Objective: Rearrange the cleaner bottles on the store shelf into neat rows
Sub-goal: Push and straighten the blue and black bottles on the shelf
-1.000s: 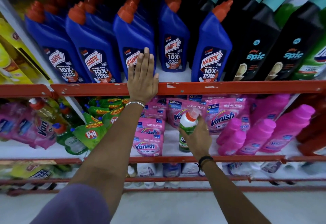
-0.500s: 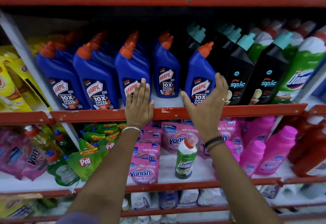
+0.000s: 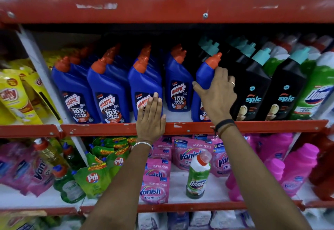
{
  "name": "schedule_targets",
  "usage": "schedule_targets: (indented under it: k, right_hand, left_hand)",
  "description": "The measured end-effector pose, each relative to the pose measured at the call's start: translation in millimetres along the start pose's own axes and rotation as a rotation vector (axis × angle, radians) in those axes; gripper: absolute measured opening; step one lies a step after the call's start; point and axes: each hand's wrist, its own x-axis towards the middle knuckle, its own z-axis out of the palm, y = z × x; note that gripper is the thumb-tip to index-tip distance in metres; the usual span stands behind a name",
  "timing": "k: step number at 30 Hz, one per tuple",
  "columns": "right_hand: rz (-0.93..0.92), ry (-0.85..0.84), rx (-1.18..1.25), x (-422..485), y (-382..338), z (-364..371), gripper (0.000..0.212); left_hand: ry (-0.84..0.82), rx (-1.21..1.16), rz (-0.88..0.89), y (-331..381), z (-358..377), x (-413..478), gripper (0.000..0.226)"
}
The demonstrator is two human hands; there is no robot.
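Blue Harpic bottles with orange caps stand in rows on the middle shelf (image 3: 108,129). My right hand (image 3: 216,95) grips the rightmost blue Harpic bottle (image 3: 205,75) at its shoulder, beside black Spic bottles (image 3: 253,88). My left hand (image 3: 151,119) lies flat, fingers together, against the label of the third Harpic bottle (image 3: 142,85), its heel on the red shelf rail. Another Harpic bottle (image 3: 178,85) stands set back between my two hands. A green and white Domex bottle (image 3: 197,177) stands alone on the shelf below.
Green Domex bottles (image 3: 318,92) stand at the right of the Spic bottles. Pink Vanish pouches (image 3: 153,184), pink bottles (image 3: 296,166) and green Pril pouches (image 3: 94,177) fill the lower shelf. Yellow pouches (image 3: 16,96) hang left of a white upright (image 3: 41,77). A red rail (image 3: 162,7) runs overhead.
My right hand let go of the Domex bottle on the lower shelf, rose to the middle shelf and closed on the rightmost Harpic bottle. My left hand stayed against the third Harpic bottle.
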Motion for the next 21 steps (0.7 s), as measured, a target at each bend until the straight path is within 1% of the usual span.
schedule_targets:
  k: [5, 9, 13, 18, 21]
  right_hand:
    - [-0.073, 0.04, 0.037, 2, -28, 3, 0.066]
    - [-0.075, -0.014, 0.027, -5, -42, 17, 0.063]
    - [-0.059, -0.047, 0.013, -12, -45, 28, 0.066]
    - [-0.083, 0.008, 0.002, -18, -46, 34, 0.068]
    - [-0.088, 0.034, -0.018, -19, -42, 35, 0.074]
  left_hand:
    - [0.007, 0.004, -0.006, -1, 0, -1, 0.058]
    - [0.001, -0.008, -0.01, -1, -1, -1, 0.058]
    - [0.011, -0.005, -0.011, -1, 0, -1, 0.057]
    - [0.003, 0.002, -0.02, -1, 0, -2, 0.058]
    - [0.0, 0.009, -0.022, 0, 1, -2, 0.058]
